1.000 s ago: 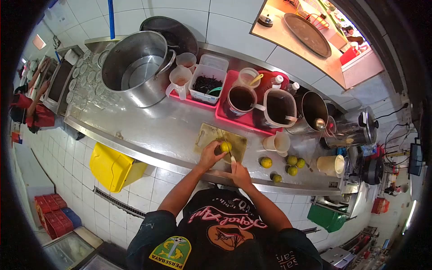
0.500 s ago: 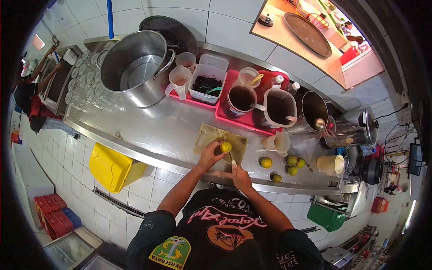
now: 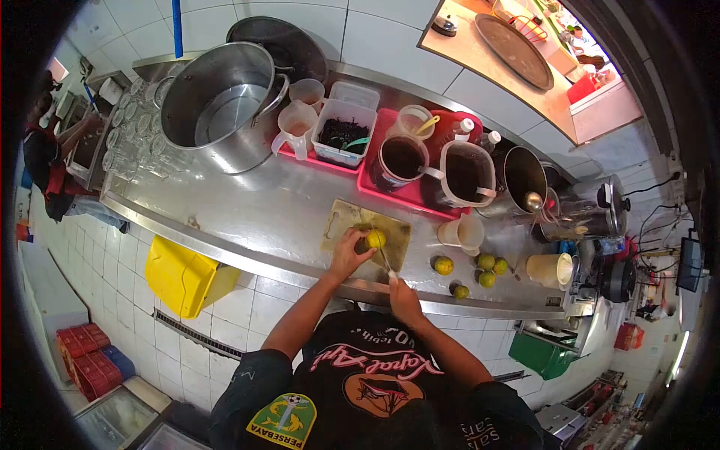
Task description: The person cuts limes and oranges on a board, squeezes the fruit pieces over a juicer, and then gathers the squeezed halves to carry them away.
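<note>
My left hand [image 3: 350, 253] pinches a yellow-green citrus fruit [image 3: 374, 238] between thumb and fingers on a worn cutting board [image 3: 341, 217]. In my right hand [image 3: 406, 300] is the pale handle of a knife [image 3: 387, 262], at the board's near edge. Its thin blade points away from me and lies against the fruit's right side. To the right of the board sit a loose citrus fruit [image 3: 443, 265], another fruit [image 3: 460, 291] nearer the edge, and a cluster of greener ones [image 3: 486, 262].
Behind the board, a pink tray [image 3: 375, 180] bears pitchers of dark liquid [image 3: 466, 174]. A large steel pot [image 3: 217, 97] and many glasses [image 3: 135, 135] stand left on the steel counter [image 3: 262, 202]. A plastic jug [image 3: 462, 232] stands right. Another person [image 3: 49, 161] is at far left.
The view has tilted slightly, shifting the scene a little. Both hands keep their grips, with the fruit and knife in nearly the same places on the board.
</note>
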Demonstrator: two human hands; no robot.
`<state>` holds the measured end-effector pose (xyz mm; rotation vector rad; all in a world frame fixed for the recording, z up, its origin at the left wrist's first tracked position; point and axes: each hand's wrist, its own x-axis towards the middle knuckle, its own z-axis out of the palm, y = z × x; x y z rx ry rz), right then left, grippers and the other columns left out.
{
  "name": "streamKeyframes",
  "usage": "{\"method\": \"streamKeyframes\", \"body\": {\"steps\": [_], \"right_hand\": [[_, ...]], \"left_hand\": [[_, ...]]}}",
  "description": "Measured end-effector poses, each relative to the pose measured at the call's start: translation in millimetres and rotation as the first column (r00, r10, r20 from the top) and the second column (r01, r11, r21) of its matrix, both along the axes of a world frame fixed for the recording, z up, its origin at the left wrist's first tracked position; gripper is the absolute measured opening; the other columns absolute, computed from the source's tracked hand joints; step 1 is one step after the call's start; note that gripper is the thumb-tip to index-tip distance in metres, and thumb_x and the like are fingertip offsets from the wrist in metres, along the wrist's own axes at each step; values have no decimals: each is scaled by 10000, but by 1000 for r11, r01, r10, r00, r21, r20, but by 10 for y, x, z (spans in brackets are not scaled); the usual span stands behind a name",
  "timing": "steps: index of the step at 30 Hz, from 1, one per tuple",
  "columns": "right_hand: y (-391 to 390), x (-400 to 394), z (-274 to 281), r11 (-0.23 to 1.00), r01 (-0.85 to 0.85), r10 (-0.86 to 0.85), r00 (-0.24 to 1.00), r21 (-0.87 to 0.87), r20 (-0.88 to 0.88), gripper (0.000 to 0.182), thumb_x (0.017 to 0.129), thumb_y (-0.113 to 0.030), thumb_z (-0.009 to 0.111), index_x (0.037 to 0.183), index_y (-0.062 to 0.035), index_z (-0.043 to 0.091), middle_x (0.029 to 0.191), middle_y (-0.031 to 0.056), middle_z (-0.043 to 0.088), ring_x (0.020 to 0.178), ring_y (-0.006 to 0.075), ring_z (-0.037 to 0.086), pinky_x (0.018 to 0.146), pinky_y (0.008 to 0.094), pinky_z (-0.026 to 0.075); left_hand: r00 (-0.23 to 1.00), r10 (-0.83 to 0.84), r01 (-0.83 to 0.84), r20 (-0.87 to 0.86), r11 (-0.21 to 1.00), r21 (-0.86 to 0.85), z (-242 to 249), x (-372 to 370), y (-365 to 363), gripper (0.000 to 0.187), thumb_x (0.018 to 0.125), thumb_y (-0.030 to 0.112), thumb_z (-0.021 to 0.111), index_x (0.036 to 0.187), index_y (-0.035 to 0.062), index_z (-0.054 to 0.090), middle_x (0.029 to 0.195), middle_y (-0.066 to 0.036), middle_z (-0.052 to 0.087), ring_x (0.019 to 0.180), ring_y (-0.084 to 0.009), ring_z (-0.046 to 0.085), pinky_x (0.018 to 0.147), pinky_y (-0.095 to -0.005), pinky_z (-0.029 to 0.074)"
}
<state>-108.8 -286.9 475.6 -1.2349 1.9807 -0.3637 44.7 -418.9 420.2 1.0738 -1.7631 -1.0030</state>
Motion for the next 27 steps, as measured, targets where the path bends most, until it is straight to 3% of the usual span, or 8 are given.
{"method": "streamKeyframes", "body": {"steps": [4,10,12,14,17,21,23,27], "right_hand": [[118,-37,-56,1000,-19,18,999,-12,-48,501,1007,-407,326,1027,27,577,895,316,625,871,515,586,783,557,461],[-392,84,-236,993,-80,73,994,-87,-75,486,1004,-406,338,1017,21,569,903,283,632,883,487,599,785,554,463],[-308,70,-165,993,-99,92,991,-69,-102,481,1006,-400,335,1019,20,568,903,282,631,886,487,598,785,555,462],[47,23,-128,989,6,-12,999,-150,-40,447,1003,-372,372,967,12,599,852,293,630,819,500,599,719,555,470],[152,-27,-93,994,-29,16,992,-104,-127,447,1000,-382,378,969,1,607,860,301,628,824,498,600,716,555,476],[-372,56,-373,993,-107,100,987,-53,-124,455,993,-400,384,1002,-3,606,871,304,630,844,498,604,739,557,482],[-534,118,-240,997,-74,74,992,1,-99,523,1007,-427,318,993,32,570,920,319,615,802,498,605,734,566,473],[-161,47,-257,997,-61,66,989,42,-131,523,1004,-428,322,974,31,572,881,304,625,791,492,606,735,565,473]], "left_hand": [[1000,-4,3,13,999,53,-38,2,11,427,720,180,787,1085,51,606,1013,-139,607,976,-327,595,852,-384,483],[999,-13,12,-33,999,-40,-74,13,-19,416,716,172,790,1070,44,616,994,-133,606,938,-311,600,812,-375,489],[999,-12,13,-31,1000,26,-63,16,-18,406,715,168,792,1057,37,616,977,-129,602,908,-296,598,791,-368,491],[1000,-9,9,-15,1000,29,-62,23,-19,405,715,167,792,1054,36,615,972,-128,601,902,-293,596,788,-367,491],[1000,-3,3,-3,999,37,-36,6,-15,406,710,164,796,1049,34,615,964,-127,599,895,-289,595,782,-366,490],[999,-8,7,-37,999,-34,-38,14,-23,410,697,158,805,1040,35,617,959,-129,598,890,-291,597,772,-371,490],[999,-12,11,-38,999,-30,-33,19,-72,406,695,157,807,1031,34,615,953,-130,599,889,-294,598,771,-374,490],[999,2,-1,-40,1000,30,-33,17,-28,397,695,158,807,1015,27,612,941,-133,604,887,-303,600,773,-377,489]]}}
